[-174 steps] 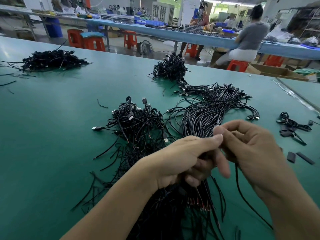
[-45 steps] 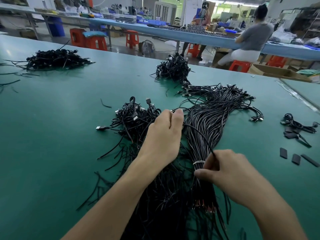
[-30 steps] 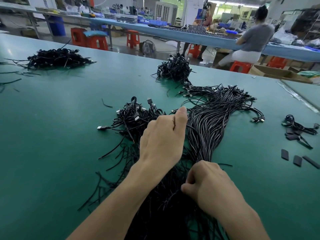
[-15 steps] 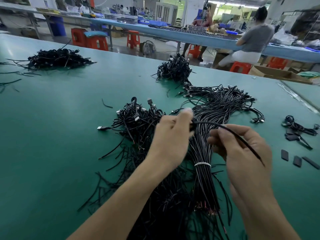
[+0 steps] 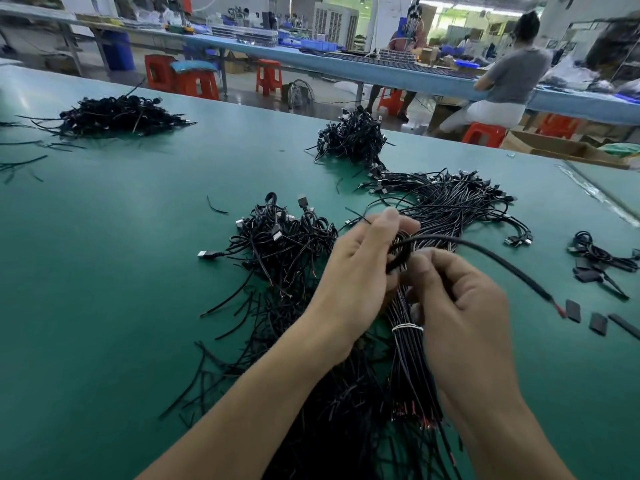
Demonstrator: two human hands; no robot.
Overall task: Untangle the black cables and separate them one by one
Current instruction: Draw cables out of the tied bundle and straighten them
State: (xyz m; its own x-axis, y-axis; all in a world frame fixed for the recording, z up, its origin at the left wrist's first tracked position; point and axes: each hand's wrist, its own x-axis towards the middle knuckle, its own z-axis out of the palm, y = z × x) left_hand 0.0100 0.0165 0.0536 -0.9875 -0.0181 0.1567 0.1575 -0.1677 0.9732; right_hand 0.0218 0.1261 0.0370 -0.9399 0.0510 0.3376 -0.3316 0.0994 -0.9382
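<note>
A single black cable [image 5: 491, 252] arcs from between my hands out to the right, its stripped red-tipped end hanging above the table. My left hand [image 5: 360, 271] grips the cable's coiled part between thumb and fingers. My right hand [image 5: 457, 299] pinches the same cable just right of it. Both hands hover over a tied bundle of black cables [image 5: 408, 344] bound with a white tie. A tangled heap of black cables [image 5: 280, 244] with USB plugs lies to the left of my hands.
Green table [image 5: 104, 289] carries more cable heaps: far left [image 5: 114, 116], far centre [image 5: 353, 136], and a spread of plug ends [image 5: 450, 199]. A small cable knot [image 5: 595, 254] and black sleeve pieces [image 5: 599, 322] lie at right. A person sits beyond the table's far edge.
My hands have come closer together and the cable's near part is now looped at my left fingers. Its free end has swung farther out to the right.
</note>
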